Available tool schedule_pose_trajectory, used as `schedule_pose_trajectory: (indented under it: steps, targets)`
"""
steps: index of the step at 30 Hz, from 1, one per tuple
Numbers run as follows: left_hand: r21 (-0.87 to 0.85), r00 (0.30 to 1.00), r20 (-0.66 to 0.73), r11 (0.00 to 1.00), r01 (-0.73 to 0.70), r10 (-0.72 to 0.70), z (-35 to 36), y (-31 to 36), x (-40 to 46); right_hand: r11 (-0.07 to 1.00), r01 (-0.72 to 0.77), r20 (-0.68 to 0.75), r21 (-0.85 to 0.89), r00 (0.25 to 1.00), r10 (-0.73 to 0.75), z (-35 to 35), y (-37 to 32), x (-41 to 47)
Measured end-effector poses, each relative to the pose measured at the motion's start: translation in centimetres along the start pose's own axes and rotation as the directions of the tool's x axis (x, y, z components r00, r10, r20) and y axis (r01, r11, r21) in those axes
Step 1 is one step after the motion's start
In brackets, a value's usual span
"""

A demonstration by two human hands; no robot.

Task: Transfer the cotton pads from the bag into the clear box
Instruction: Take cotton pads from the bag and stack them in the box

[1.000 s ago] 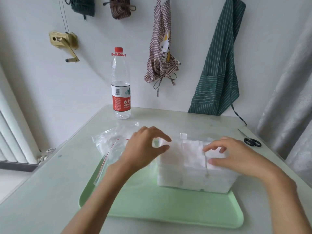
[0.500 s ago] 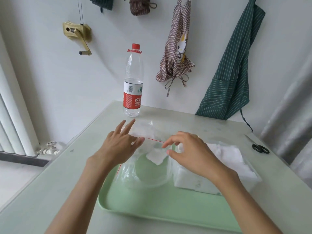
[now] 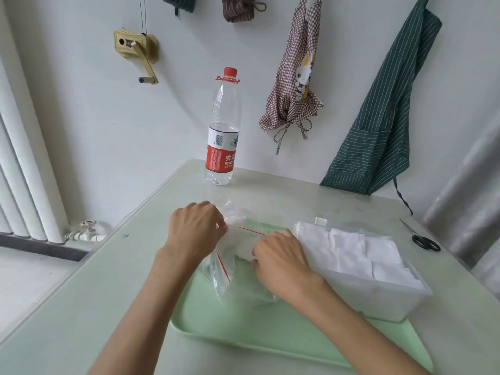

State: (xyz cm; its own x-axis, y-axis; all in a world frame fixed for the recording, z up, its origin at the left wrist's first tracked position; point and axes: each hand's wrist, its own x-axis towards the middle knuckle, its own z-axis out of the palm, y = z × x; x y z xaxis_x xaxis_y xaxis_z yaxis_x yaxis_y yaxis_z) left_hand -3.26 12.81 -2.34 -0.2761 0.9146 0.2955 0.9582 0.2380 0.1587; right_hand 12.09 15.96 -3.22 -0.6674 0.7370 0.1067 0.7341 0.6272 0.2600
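With my left hand [image 3: 195,231] pinching the rim of the one bag [image 3: 238,269] on the tray [image 3: 270,328] and my right hand [image 3: 281,262] gripping inside its mouth, the one clear box [image 3: 378,299] to the right holds most cotton pads [image 3: 351,250], uncountable stacked; few seem left.

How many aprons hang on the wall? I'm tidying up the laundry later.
2: a brown checked cloth apron with a rabbit picture hangs behind the table's middle; a green striped cloth apron hangs right of it. Bundled cloths at the top edge cannot be identified.
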Motion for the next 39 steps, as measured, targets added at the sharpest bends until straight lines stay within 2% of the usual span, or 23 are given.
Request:
schedule_pose_trajectory:
  steps: [4,7,10,13,15,17,18,21,24,26,28,30,33,36,39]
  targets:
    - [-0.005,0.998,0.026,0.998,-0.060,0.060,-0.3,-0.2,0.1,0.996,-0.060,0.038,-0.069,0.997,0.063,1.1,-0.6,2.2]
    - [-0.075,0.978,0.135,0.986,-0.148,0.157,-1.0,-0.5,0.2,0.993,-0.112,0.043,-0.042,0.993,0.113,1.1,-0.8,3.3]
    - [-0.095,0.970,0.153,0.980,-0.176,0.189,-1.8,-0.7,0.2,0.999,-0.041,0.084,-0.007,0.996,0.041,-0.2,-0.2,3.2]
    - [-0.055,0.975,0.133,0.983,-0.174,0.180,-1.5,-0.9,0.2,0.993,0.058,0.162,0.103,0.984,-0.074,-2.5,0.5,1.8]
    - [-0.072,0.972,0.135,0.980,-0.185,0.193,-1.4,-0.8,0.3,0.974,0.051,0.149,0.222,0.985,-0.085,-3.9,1.5,0.6]
    - [-0.144,0.968,0.122,0.969,-0.202,0.220,-1.7,-0.7,0.4,0.902,-0.009,0.159,0.431,0.985,-0.066,-4.8,3.0,-0.6]
    - [-0.200,0.963,0.113,0.955,-0.218,0.243,-1.9,-0.7,0.5,0.833,-0.046,0.178,0.551,0.982,-0.063,-5.0,4.0,-1.3]
    - [-0.431,0.941,0.091,0.865,-0.257,0.325,-2.6,-0.1,0.5,0.517,-0.151,0.223,0.842,0.971,-0.080,-4.8,5.8,-3.4]
    - [-0.736,0.931,0.123,0.661,-0.146,0.344,-3.8,1.7,-0.1,0.242,-0.184,0.209,0.953,0.974,-0.083,-3.7,6.8,-5.1]
    - [-0.821,0.921,0.198,0.570,-0.031,0.335,-4.3,2.9,-0.6,0.135,-0.167,0.176,0.977,0.982,-0.061,-3.2,7.1,-5.7]
    - [-0.803,0.905,0.237,0.596,-0.022,0.353,-4.0,4.0,-0.7,0.093,-0.147,0.150,0.985,0.988,-0.028,-2.9,7.8,-6.3]
    - [-0.789,0.893,0.251,0.614,-0.034,0.373,-3.6,4.8,-1.0,0.095,-0.139,0.141,0.986,0.990,-0.015,-2.8,8.3,-6.7]
    - [-0.818,0.898,0.240,0.575,-0.018,0.369,-3.0,6.5,-1.2,0.074,-0.140,0.139,0.987,0.990,0.013,-2.7,9.3,-7.2]
    - [-0.859,0.929,0.198,0.512,0.010,0.314,-2.6,8.2,-1.1,0.080,-0.152,0.139,0.985,0.980,0.142,-2.8,10.5,-7.2]
    - [-0.871,0.954,0.157,0.492,0.012,0.255,-2.4,10.6,-0.6,0.010,-0.115,0.108,0.993,0.954,0.281,-2.8,11.7,-7.0]
